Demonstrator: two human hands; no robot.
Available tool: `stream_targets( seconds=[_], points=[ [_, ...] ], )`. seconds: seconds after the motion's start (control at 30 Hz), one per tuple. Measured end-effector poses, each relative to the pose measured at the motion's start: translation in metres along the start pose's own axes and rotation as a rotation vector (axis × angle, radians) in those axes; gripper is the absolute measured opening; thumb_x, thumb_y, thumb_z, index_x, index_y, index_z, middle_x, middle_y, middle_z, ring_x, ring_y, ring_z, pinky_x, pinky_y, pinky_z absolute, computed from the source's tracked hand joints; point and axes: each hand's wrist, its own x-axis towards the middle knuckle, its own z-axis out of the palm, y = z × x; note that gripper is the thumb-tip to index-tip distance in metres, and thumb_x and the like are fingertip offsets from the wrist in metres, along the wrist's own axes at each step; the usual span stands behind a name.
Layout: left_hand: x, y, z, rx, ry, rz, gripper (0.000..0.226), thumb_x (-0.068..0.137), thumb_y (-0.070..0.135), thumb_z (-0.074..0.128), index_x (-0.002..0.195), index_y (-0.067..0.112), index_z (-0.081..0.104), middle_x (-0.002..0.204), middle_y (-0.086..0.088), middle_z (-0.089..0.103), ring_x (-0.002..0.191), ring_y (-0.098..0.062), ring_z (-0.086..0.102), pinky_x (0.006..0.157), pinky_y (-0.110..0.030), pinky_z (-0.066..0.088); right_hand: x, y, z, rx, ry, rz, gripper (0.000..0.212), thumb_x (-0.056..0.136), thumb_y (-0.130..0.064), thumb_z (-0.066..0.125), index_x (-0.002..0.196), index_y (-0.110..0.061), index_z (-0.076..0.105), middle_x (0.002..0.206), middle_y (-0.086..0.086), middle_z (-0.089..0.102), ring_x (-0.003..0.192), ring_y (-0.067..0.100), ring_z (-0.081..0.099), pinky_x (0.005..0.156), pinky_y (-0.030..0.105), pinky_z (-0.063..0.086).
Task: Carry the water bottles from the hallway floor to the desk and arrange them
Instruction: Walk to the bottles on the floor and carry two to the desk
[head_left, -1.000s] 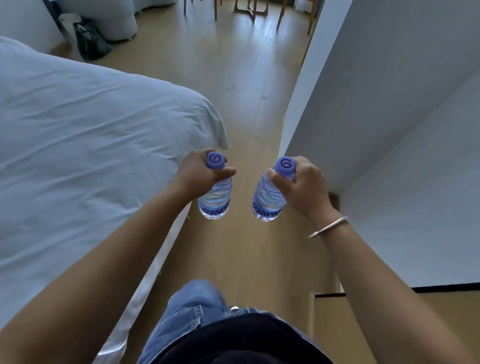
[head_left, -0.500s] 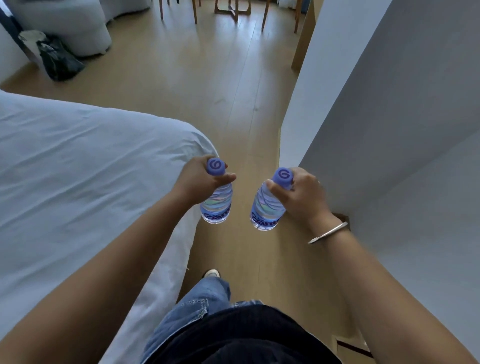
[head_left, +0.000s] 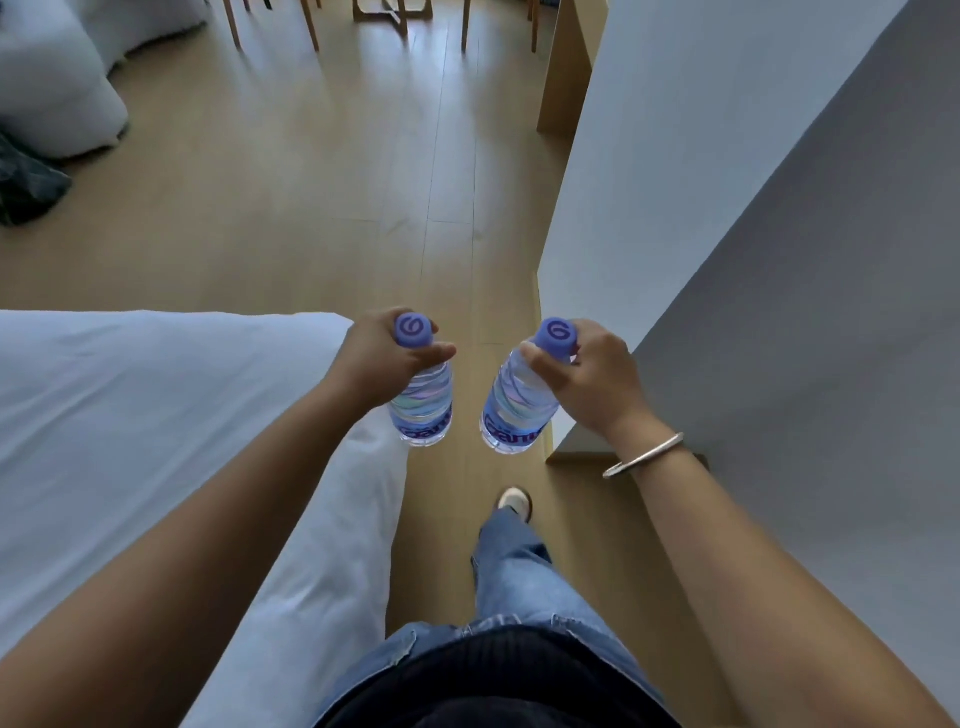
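Bottles mid-carry over the wood floor (head_left: 322, 197): left hand (head_left: 384, 358) grips the left bottle (head_left: 423, 402) by its neck, right hand (head_left: 592, 384) pinches the right bottle (head_left: 514, 410) likewise, probably so both hang upright between bed (head_left: 130, 415) and wall (head_left: 727, 182).

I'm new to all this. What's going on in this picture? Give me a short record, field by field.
place: wood floor, a passage between bed and white wall
left hand: grips left bottle at the neck
right hand: grips right bottle at the neck
bottles: both hang upright, capped, apart from each other
bracelet: on the right wrist
feet: one shoe forward, mid-step
ahead: wooden chair legs at the far end
desk: not clearly in view
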Motion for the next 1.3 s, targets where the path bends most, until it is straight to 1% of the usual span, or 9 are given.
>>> stream_targets(
  seconds=[0.13, 0.3, 0.4, 0.53, 0.67, 0.8, 0.93, 1.17, 1.3],
  points=[
    [0.061, 0.004, 0.006, -0.016, -0.017, -0.003, 0.025, 0.074, 0.025, 0.077, 0.089, 0.011, 0.063, 0.083, -0.01, 0.064, 0.073, -0.019, 0.058, 0.064, -0.024, 0.05, 0.063, 0.014, 0.006, 0.001, 0.017, -0.017, 0.029, 0.085, -0.033, 0.063, 0.083, -0.004, 0.062, 0.072, 0.005, 0.055, 0.066, 0.02, 0.051, 0.057, 0.023, 0.039],
    [0.15, 0.026, 0.01, -0.01, 0.019, 0.017, 0.028, 0.072, 0.022, 0.078, 0.089, 0.004, 0.065, 0.08, -0.011, 0.063, 0.072, -0.019, 0.055, 0.066, -0.031, 0.05, 0.148, 0.038, 0.0, 0.008, 0.031, -0.042, 0.03, 0.084, -0.033, 0.065, 0.085, -0.003, 0.064, 0.072, 0.004, 0.056, 0.065, 0.018, 0.051, 0.055, 0.017, 0.037],
    [0.205, 0.043, 0.011, -0.001, 0.03, 0.026, 0.028, 0.073, 0.023, 0.078, 0.089, 0.004, 0.066, 0.079, -0.009, 0.062, 0.071, -0.019, 0.055, 0.066, -0.03, 0.05, 0.202, 0.05, -0.004, -0.021, 0.022, -0.039, 0.03, 0.083, -0.033, 0.066, 0.081, -0.004, 0.063, 0.071, 0.006, 0.056, 0.064, 0.019, 0.05, 0.054, 0.019, 0.035],
    [0.266, 0.06, 0.012, -0.04, 0.07, 0.045, 0.026, 0.073, 0.023, 0.078, 0.088, 0.006, 0.066, 0.079, -0.008, 0.063, 0.072, -0.018, 0.056, 0.071, -0.033, 0.052, 0.268, 0.062, -0.005, -0.041, 0.002, -0.071, 0.034, 0.083, -0.036, 0.064, 0.09, -0.003, 0.065, 0.08, 0.012, 0.063, 0.069, 0.02, 0.054, 0.062, 0.028, 0.045],
    [0.315, 0.068, 0.011, -0.072, 0.081, 0.04, 0.024, 0.073, 0.022, 0.078, 0.089, 0.008, 0.066, 0.081, -0.007, 0.063, 0.073, -0.018, 0.057, 0.073, -0.034, 0.053, 0.32, 0.071, -0.005, -0.024, 0.014, -0.071, 0.032, 0.083, -0.035, 0.065, 0.087, -0.004, 0.066, 0.079, 0.011, 0.063, 0.069, 0.021, 0.055, 0.059, 0.024, 0.041],
    [0.369, 0.067, 0.01, -0.093, 0.062, 0.019, 0.022, 0.073, 0.022, 0.078, 0.087, 0.01, 0.065, 0.075, -0.002, 0.061, 0.067, -0.013, 0.055, 0.065, -0.022, 0.05, 0.372, 0.079, 0.002, -0.022, 0.026, -0.041, 0.029, 0.082, -0.035, 0.066, 0.074, -0.007, 0.06, 0.068, 0.007, 0.056, 0.061, 0.019, 0.049, 0.051, 0.02, 0.036],
    [0.43, 0.067, 0.003, -0.114, 0.038, 0.006, 0.02, 0.073, 0.022, 0.078, 0.084, 0.013, 0.064, 0.071, 0.001, 0.06, 0.063, -0.009, 0.054, 0.059, -0.014, 0.048, 0.425, 0.082, 0.013, -0.027, 0.039, -0.037, 0.028, 0.082, -0.035, 0.066, 0.074, -0.009, 0.06, 0.066, 0.004, 0.053, 0.059, 0.017, 0.047, 0.05, 0.018, 0.034],
    [0.565, 0.072, -0.029, -0.111, -0.044, 0.016, 0.023, 0.073, 0.022, 0.079, 0.087, 0.011, 0.064, 0.075, -0.002, 0.061, 0.071, -0.016, 0.058, 0.074, -0.034, 0.054, 0.555, 0.074, 0.039, -0.072, 0.091, -0.029, 0.027, 0.082, -0.037, 0.066, 0.077, -0.011, 0.06, 0.066, 0.0, 0.052, 0.056, 0.009, 0.045, 0.05, 0.017, 0.032],
    [0.641, 0.08, -0.054, -0.041, -0.101, 0.054, 0.033, 0.073, 0.023, 0.078, 0.09, 0.0, 0.063, 0.08, -0.01, 0.063, 0.073, -0.019, 0.057, 0.08, -0.042, 0.054, 0.624, 0.066, 0.053, -0.04, 0.127, -0.003, 0.033, 0.083, -0.036, 0.065, 0.085, -0.003, 0.065, 0.074, 0.011, 0.061, 0.067, 0.023, 0.056, 0.057, 0.028, 0.045]
  ],
)
